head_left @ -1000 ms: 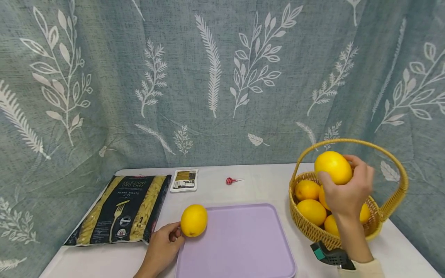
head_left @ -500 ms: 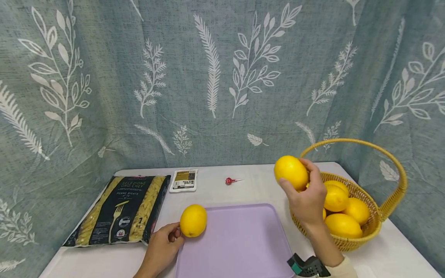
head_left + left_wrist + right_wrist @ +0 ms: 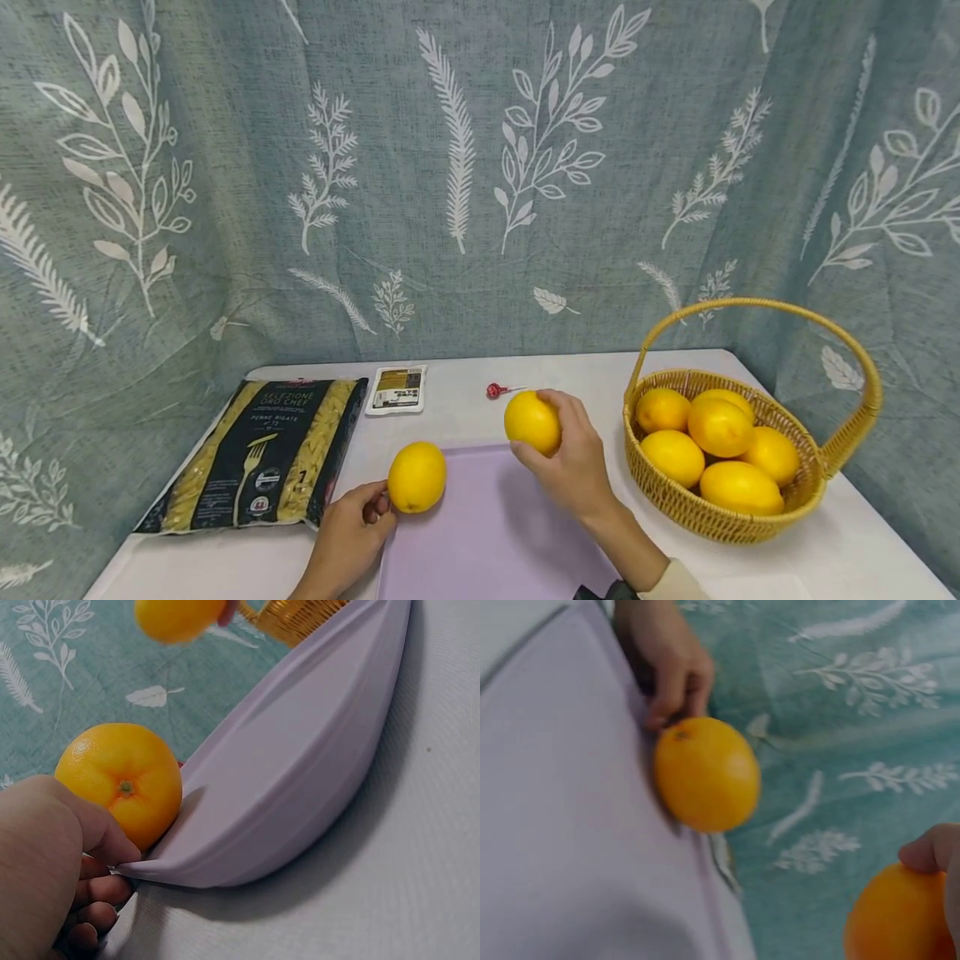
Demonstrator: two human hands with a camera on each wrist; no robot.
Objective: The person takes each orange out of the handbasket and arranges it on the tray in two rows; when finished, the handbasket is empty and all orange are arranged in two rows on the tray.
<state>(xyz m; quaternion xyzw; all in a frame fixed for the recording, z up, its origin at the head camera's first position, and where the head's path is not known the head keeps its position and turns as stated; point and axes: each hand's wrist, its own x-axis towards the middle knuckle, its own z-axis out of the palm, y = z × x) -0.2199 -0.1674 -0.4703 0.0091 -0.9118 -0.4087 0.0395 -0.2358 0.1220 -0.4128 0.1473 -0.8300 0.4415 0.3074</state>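
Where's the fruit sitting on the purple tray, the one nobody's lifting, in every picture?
Head: the resting fruit is in the lower half, left of the middle, beside the left hand.
Left wrist: the resting fruit is on the left side, around half-way up.
Right wrist: the resting fruit is close to the middle.
Shared landmark: the purple tray, seen in all three.
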